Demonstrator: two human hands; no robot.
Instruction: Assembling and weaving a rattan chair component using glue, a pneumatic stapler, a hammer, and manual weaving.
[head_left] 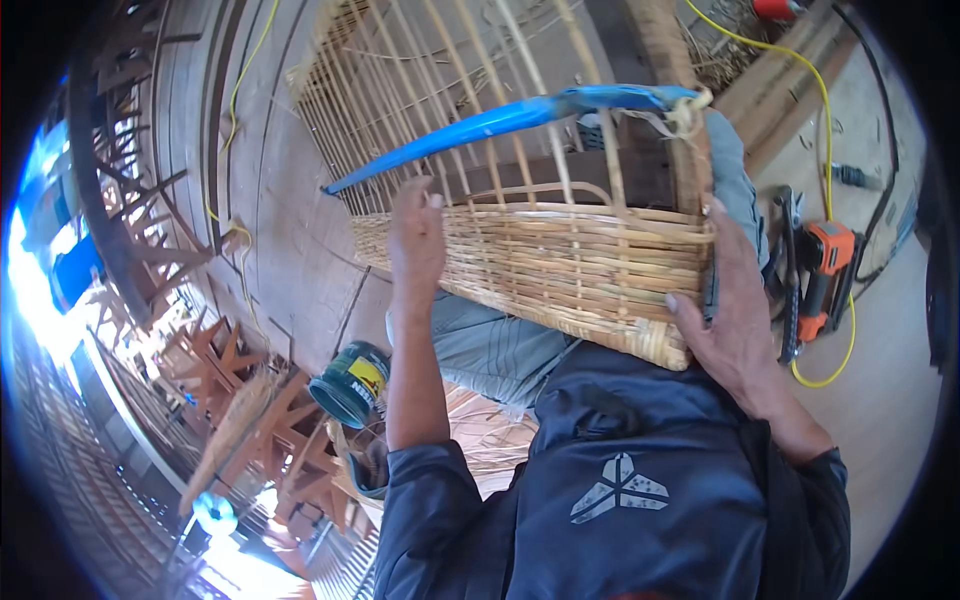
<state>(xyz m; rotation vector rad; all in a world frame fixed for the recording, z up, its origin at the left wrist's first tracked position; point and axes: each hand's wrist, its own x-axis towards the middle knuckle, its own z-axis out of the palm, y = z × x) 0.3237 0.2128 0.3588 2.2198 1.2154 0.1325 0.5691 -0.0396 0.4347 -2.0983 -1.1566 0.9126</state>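
A half-woven wicker basket [560, 250] rests across my lap, with bare upright stakes [495, 90] rising from its dense weave. My right hand [728, 325] grips its right corner, thumb on the near face and fingers along the end. At the weave's upper edge, my left hand [415, 235] has its fingers drawn together among the stakes; what they pinch is hidden. A thin loose cane strand [540, 187] arches just above the weave, to the right of that hand. Across the stakes runs a blue band [470, 128], tied at the right end post.
An orange and black power tool [822, 270] lies on the floor at right, beside a yellow cord [828, 110]. A dark green tub [350, 382] stands left of my knee. Brown star-shaped wooden pieces [220, 365] and cane strips [490, 425] lie about.
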